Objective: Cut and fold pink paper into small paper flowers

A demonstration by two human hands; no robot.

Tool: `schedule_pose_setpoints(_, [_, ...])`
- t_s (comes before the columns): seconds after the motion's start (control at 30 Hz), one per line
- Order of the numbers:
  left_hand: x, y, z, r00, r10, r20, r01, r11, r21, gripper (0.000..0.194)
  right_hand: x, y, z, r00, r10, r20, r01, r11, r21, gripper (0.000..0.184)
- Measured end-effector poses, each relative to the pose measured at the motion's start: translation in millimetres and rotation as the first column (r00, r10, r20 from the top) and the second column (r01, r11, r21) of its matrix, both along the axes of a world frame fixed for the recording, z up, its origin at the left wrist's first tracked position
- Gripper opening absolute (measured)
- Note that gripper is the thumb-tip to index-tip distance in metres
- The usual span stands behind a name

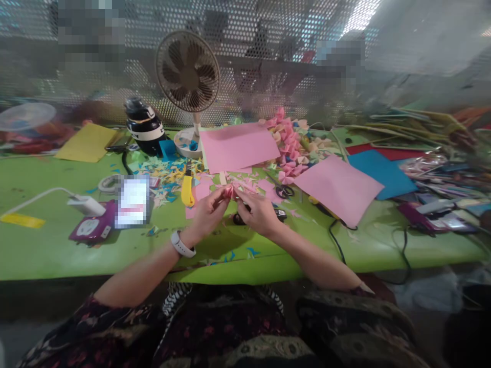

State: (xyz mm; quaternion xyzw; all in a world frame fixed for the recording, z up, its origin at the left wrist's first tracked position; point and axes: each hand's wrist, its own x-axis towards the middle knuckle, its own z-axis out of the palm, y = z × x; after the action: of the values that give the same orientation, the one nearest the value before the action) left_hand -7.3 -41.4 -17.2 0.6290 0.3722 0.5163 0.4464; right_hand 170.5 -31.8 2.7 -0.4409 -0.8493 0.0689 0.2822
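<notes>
Dark patterned clothing (pixel 230 332) fills the nearest part of the view, below the front edge of a long green table (pixel 134 263). Behind the table stands a perforated screen (pixel 253 30), and in front of it an upright fan (pixel 187 74). One pink sheet (pixel 240 148) lies just right of the fan's base; another pink sheet (pixel 341 189) lies farther right, near a blue sheet (pixel 379 171). Between the two pink ones and behind them is a heap of folded pink paper (pixel 287 143). A yellow sheet (pixel 86 143) lies toward the far left, with a black bottle (pixel 146 128) standing between it and the fan. The left hand (pixel 209 214), a white band (pixel 182 245) round its wrist, and the right hand (pixel 259 212) meet over the middle of the table, fingertips pinched together. Left of them, a lit screen (pixel 132 202), blurred out, lies beside a purple box (pixel 92 227). A black object (pixel 282 214) is partly hidden behind the right hand. Beyond the hands are a yellow cutter (pixel 187 191) on the left, among loose paper scraps (pixel 169 171), and dark-handled scissors (pixel 284 191) on the right. Smallest is the small pink piece (pixel 229 191) gripped between the fingertips of both hands, its exact shape mostly covered by them
</notes>
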Motion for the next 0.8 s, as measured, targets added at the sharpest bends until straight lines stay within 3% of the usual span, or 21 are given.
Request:
schedule_pose_setpoints(0.27, [-4, 5, 4.8, 0.998, -0.017, 0.062, 0.025, 0.992, -0.126, 0.053, -2, 7, 5.3, 0.982, 0.015, -0.186, -0.027, 0.998, -0.064, 0.034])
schedule_pose_setpoints(0.43, [-4, 12, 1.9, 0.982, -0.009, 0.186, 0.047, 0.978, -0.203, 0.057, -2, 11, 6.9, 0.969, -0.042, -0.243, -0.001, 0.985, -0.173, 0.038])
schedule_pose_setpoints(0.57, [-4, 17, -0.6, 0.958, 0.002, 0.286, 0.083, 0.955, -0.285, 0.057, -3, 13, 8.5, 0.956, -0.022, -0.293, -0.052, 0.969, -0.241, 0.036])
schedule_pose_setpoints(0.8, [-4, 14, 7.0, 0.960, 0.008, 0.281, 0.076, 0.955, -0.287, 0.052, -2, 17, 9.1, 0.938, -0.015, -0.347, -0.081, 0.963, -0.258, 0.033])
